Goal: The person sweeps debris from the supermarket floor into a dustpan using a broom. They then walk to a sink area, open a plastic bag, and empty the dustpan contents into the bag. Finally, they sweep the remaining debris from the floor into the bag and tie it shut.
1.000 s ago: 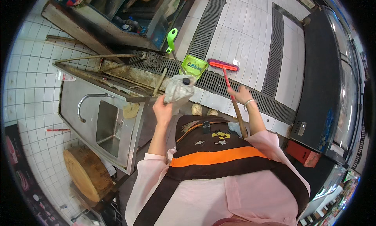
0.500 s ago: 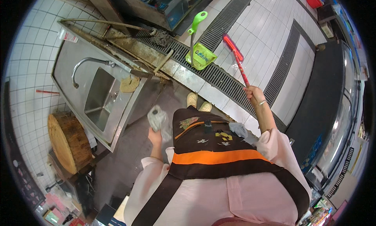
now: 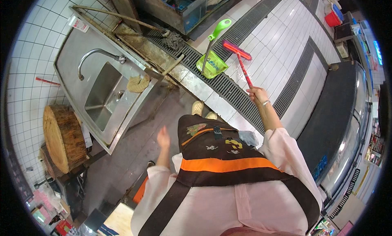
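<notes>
My right hand [image 3: 258,96] is closed around the red handle of a broom [image 3: 245,72], whose pink and red head [image 3: 237,50] is over the white tiles, right of a green dustpan [image 3: 213,66]. That dustpan sits at the drain grating, its upright handle ending in a bright green grip [image 3: 220,28]. Lower down, my left hand [image 3: 163,138] hangs over the dark floor beside my apron [image 3: 212,131]. Its fingers are blurred and mostly turned from view, and nothing shows in it.
To the left stands a steel sink [image 3: 100,109] with a curved faucet [image 3: 83,58] and a tan cloth [image 3: 138,84] on its edge. A round wooden block [image 3: 61,138] is beside it. A mop [image 3: 171,40] lies at the raised ledge. A dark counter [image 3: 326,109] runs along the right.
The whitish, bag-like roll in my left hand is gone from view. My right hand has shifted slightly left, and the broom head has turned and come closer to the dustpan. The view has shifted.
</notes>
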A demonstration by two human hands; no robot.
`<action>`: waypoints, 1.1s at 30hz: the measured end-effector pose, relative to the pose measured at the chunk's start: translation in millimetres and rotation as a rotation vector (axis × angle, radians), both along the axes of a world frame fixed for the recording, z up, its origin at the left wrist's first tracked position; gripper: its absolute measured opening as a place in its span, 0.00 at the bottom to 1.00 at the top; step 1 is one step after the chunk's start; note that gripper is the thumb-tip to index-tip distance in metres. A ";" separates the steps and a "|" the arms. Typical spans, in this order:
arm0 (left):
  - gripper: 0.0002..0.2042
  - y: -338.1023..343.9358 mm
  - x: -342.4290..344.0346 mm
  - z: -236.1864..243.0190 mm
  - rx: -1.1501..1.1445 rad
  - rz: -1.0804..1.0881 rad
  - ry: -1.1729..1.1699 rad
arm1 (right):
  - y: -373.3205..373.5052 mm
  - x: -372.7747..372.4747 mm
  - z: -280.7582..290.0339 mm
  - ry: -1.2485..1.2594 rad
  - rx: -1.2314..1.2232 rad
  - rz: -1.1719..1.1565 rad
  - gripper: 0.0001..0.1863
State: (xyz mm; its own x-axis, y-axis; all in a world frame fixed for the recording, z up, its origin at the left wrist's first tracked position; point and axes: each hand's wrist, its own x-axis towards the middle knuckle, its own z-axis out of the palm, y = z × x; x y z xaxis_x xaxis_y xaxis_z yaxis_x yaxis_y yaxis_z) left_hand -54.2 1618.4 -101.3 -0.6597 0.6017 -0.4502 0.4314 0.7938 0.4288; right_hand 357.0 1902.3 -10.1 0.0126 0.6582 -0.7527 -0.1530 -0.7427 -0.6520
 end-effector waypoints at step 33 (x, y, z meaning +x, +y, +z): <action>0.13 352.4 230.0 197.1 0.503 -2.091 0.066 | -278.7 47.8 -1.6 0.537 0.015 -0.542 0.08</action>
